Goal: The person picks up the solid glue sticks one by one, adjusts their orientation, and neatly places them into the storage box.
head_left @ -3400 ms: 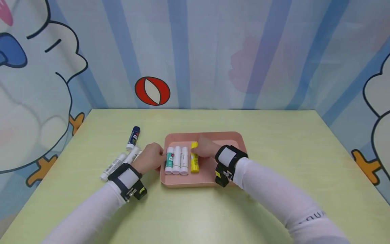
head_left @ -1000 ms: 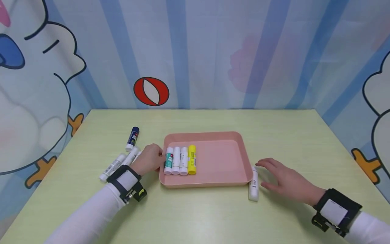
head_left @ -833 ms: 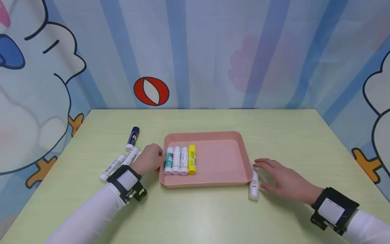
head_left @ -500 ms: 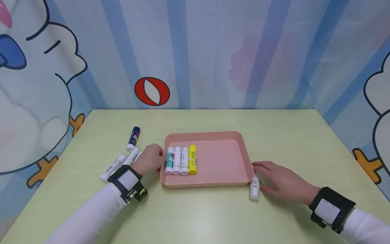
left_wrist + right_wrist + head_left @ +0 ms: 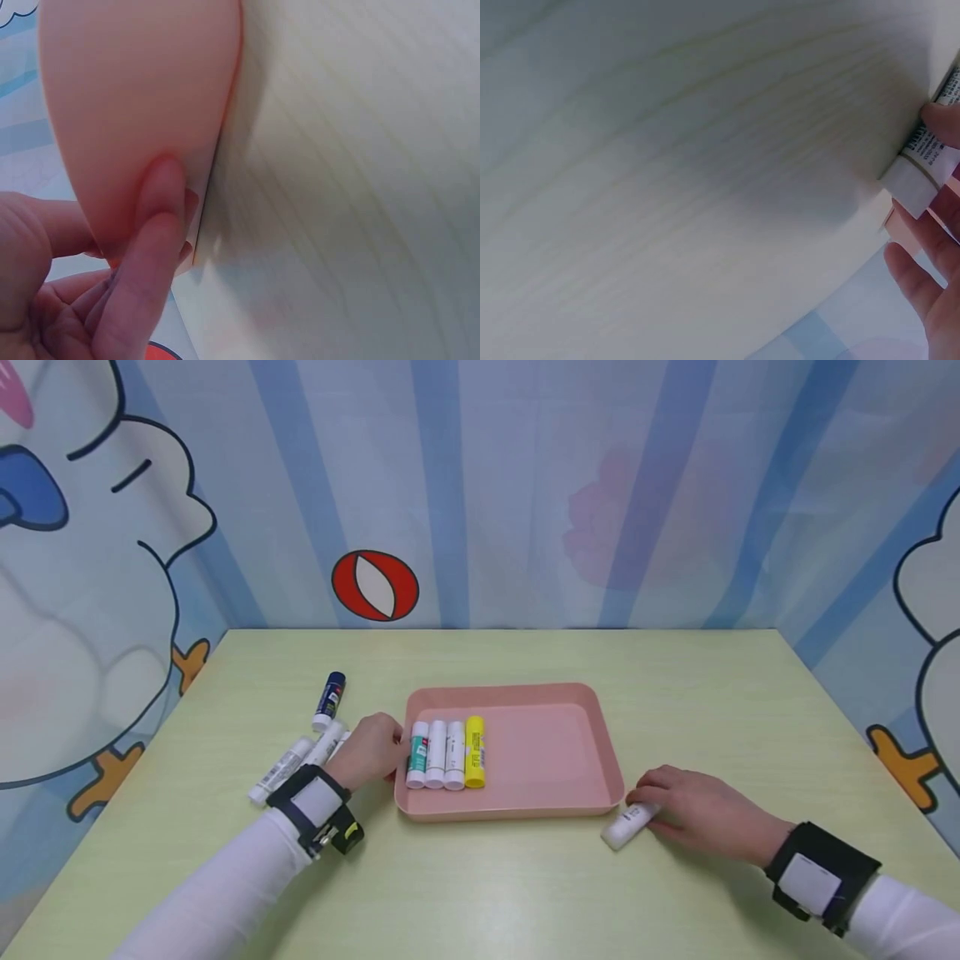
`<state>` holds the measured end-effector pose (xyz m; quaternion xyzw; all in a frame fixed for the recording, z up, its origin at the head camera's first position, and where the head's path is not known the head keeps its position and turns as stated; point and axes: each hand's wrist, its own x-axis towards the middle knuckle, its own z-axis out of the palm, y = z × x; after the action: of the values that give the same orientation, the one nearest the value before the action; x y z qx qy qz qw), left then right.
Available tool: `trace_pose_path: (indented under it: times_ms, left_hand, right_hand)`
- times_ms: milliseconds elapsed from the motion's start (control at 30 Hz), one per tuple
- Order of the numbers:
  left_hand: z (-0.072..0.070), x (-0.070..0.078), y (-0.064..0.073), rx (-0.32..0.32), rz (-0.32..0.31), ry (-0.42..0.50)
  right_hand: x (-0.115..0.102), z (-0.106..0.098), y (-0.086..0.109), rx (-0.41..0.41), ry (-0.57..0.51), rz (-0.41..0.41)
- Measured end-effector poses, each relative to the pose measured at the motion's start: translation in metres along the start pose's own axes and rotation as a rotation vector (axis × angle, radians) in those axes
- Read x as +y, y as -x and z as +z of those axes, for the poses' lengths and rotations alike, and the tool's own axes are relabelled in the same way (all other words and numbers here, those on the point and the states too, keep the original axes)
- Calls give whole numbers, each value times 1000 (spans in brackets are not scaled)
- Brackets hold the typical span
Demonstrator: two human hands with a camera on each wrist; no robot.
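My left hand (image 5: 369,750) pinches the left side of a pink tray (image 5: 551,752); in the left wrist view a finger lies on the tray's outer wall (image 5: 142,82). Inside the tray, at its left, a green-labelled glue stick (image 5: 417,758), two white ones (image 5: 445,756) and a yellow one (image 5: 475,752) lie side by side in a row. Off the tray's front right corner, my right hand (image 5: 708,810) grips a white glue stick (image 5: 628,828) between thumb and fingers. That stick slants at the table, its far end hidden by the hand; the right wrist view shows its printed label (image 5: 928,150).
Left of the tray, a navy glue stick (image 5: 328,700) and several white ones (image 5: 279,772) lie on the pale table (image 5: 480,885), some partly behind the left hand. A patterned curtain (image 5: 510,493) stands behind the table's back edge.
The right hand left the yellow glue stick, now against the row, and moved right out of the tray. Its fingers have closed on the white glue stick, which has turned aslant. The left hand stayed put.
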<state>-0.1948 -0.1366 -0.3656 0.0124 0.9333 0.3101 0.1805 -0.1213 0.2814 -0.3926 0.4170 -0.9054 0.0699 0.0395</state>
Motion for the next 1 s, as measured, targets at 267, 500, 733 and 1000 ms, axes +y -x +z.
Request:
trace_pose_path:
  times_ms: [267,500,733,1000]
  left_hand:
    - [1,-1,-2,1,-15,-6]
    - [0,1,0,1,-14,-11]
    - [1,-1,-1,6,1,-23]
    - [1,-1,-1,9,4,-18]
  right_hand:
    - [-2,0,-2,43,29,-80]
    - [-1,-1,-2,48,20,-102]
    - [-6,-9,-2,49,-4,-111]
    - [-20,-28,-10,10,-90,-72]
